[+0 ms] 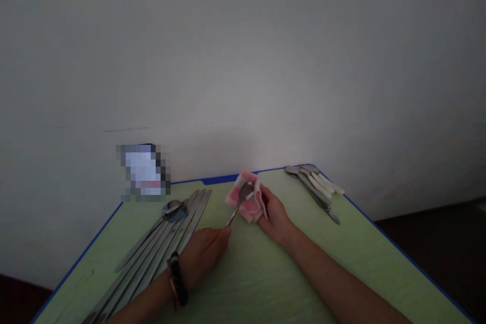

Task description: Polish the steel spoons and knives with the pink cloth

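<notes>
My left hand (pixel 207 253), with a dark bracelet at the wrist, is closed around the handle of a metal spoon (pixel 234 212). The spoon's bowl points away from me and lies against a pink and white cloth (pixel 243 197). That cloth is gripped in my right hand (pixel 277 216), whose thumb and fingers hold its right side; some fingers are hidden behind it. Left of my left hand lie several long metal utensils (pixel 163 243), at least one with a spoon bowl (pixel 173 206) at its far end. Their near ends pass behind my left forearm.
At the table's far right is a group of spoons (pixel 309 185), some with white handles (pixel 322 186). A blurred-out phone (pixel 144 169) leans at the far left. The green table (pixel 243 273) has a blue edge and stands against a grey wall (pixel 243 61).
</notes>
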A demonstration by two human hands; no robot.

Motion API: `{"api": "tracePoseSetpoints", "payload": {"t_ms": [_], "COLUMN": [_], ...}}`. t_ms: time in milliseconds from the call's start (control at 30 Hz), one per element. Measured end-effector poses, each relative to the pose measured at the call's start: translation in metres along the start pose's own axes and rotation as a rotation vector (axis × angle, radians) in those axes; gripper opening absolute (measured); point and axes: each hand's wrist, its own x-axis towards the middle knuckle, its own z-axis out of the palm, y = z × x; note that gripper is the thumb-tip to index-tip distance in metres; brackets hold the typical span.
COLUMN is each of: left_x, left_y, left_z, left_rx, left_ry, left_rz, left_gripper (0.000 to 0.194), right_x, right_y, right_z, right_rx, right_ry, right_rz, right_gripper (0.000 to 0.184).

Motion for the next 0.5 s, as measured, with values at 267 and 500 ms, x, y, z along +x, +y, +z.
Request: {"api": "tracePoseSetpoints", "payload": {"t_ms": [267,500], "left_x": [-0.0012,0.0024], "left_y": [-0.0005,-0.0019], "left_z": [0.0002,0.0008], "left_rx": [-0.084,-0.138], "left_ry": [-0.007,0.029], "left_rz": [-0.036,-0.046], "left_gripper": [0.049,0.048], "right_x": [-0.0052,-0.0033], "right_y": [-0.0037,-0.0053], "right_z": [0.0007,0.0001], "right_rx": [0.033,0.103], "right_ry": [-0.067,-0.038], "right_rz": [0.014,-0.015], "right_gripper": [0.024,0.02]}}
